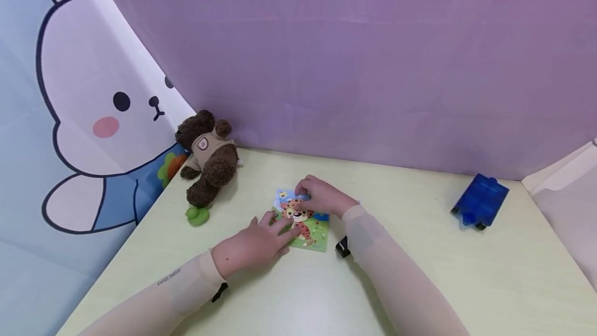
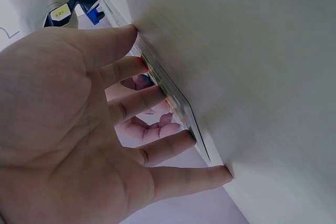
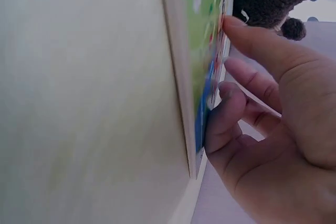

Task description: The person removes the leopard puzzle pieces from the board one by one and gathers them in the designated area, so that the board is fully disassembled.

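A thin puzzle board [image 1: 319, 240] with a spotted leopard cub on green and blue lies on the table, its pale edge [image 3: 181, 72] showing in the right wrist view. My left hand [image 1: 256, 245] spreads over its lower left side; the middle fingertips touch the board, while the thumb and little finger reach the tabletop in the left wrist view. Over the upper right part is my right hand [image 1: 324, 196]. Its thumb [image 3: 257, 43] touches the picture, and the other fingers bend loosely near the far edge. No piece shows between them.
A brown teddy bear [image 1: 212, 157] leans at the back left corner, with a small green toy [image 1: 198, 215] in front of it. A blue plastic toy [image 1: 482, 200] stands at the far right. A purple cloth wall [image 1: 350, 66] closes the back of the table.
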A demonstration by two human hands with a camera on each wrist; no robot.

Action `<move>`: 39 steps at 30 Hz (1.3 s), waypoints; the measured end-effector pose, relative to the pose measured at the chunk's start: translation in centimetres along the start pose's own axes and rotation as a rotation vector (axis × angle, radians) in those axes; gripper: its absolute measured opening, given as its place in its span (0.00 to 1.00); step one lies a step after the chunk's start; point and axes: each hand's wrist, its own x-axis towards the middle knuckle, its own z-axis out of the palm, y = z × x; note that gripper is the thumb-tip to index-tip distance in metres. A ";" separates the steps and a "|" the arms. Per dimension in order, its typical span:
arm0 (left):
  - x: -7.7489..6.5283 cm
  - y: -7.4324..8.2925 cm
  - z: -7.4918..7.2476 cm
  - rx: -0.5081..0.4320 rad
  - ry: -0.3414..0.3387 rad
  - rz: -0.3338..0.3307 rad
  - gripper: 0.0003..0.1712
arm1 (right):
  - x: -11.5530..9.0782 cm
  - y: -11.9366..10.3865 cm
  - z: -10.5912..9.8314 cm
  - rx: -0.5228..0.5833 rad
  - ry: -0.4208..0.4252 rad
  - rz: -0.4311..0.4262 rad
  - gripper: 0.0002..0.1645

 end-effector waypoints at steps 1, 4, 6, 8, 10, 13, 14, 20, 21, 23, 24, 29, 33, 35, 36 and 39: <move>0.0 0.0 0.0 -0.001 -0.004 -0.002 0.32 | 0.0 0.0 0.0 -0.008 0.003 -0.003 0.20; 0.1 -0.1 0.1 -0.002 -0.009 -0.007 0.32 | 0.0 0.0 0.0 -0.025 0.011 -0.014 0.20; 0.1 -0.1 0.1 0.000 -0.006 -0.007 0.32 | 0.0 0.0 0.0 -0.026 0.010 -0.015 0.20; 0.1 -0.1 0.1 0.004 0.000 -0.006 0.32 | 0.0 -0.1 -0.1 -0.020 0.002 -0.013 0.21; 0.0 -0.2 0.0 0.005 0.006 -0.003 0.32 | 0.1 -0.1 -0.2 -0.020 -0.004 -0.012 0.21; 0.0 -0.2 -0.1 0.001 0.009 0.000 0.32 | 0.2 -0.1 -0.3 -0.031 -0.014 -0.017 0.21; 0.0 -0.2 -0.1 -0.001 0.008 0.001 0.32 | 0.3 0.0 -0.3 -0.037 -0.017 -0.020 0.21; 0.0 -0.1 -0.2 0.002 -0.004 0.005 0.32 | 0.8 0.3 -0.4 -0.051 -0.048 -0.020 0.20; 0.0 -0.1 -0.1 0.003 -0.006 0.004 0.32 | 0.9 0.3 -0.4 -0.051 -0.054 -0.016 0.20; 0.0 -0.1 -0.1 0.006 -0.008 0.003 0.32 | 1.1 0.3 -0.5 -0.049 -0.071 -0.009 0.19; 0.0 -0.1 -0.1 0.009 -0.008 0.003 0.32 | 1.1 0.3 -0.5 -0.046 -0.081 -0.007 0.19; 0.0 -0.1 0.0 0.015 0.002 0.009 0.32 | 1.4 0.2 -0.9 -0.012 -0.132 0.000 0.18; -0.1 -0.1 -0.1 0.008 0.011 0.014 0.32 | 1.4 0.0 -1.1 0.002 -0.146 -0.002 0.17; -0.1 -0.1 -0.1 0.002 0.008 0.012 0.32 | 1.4 -0.1 -1.1 0.002 -0.144 -0.005 0.17; -0.1 -0.1 -0.1 0.000 0.007 0.011 0.32 | 1.3 -0.2 -1.1 0.005 -0.142 -0.004 0.17; -0.1 -0.1 -0.1 -0.002 0.005 0.008 0.32 | 1.3 -0.3 -1.0 0.012 -0.137 -0.005 0.17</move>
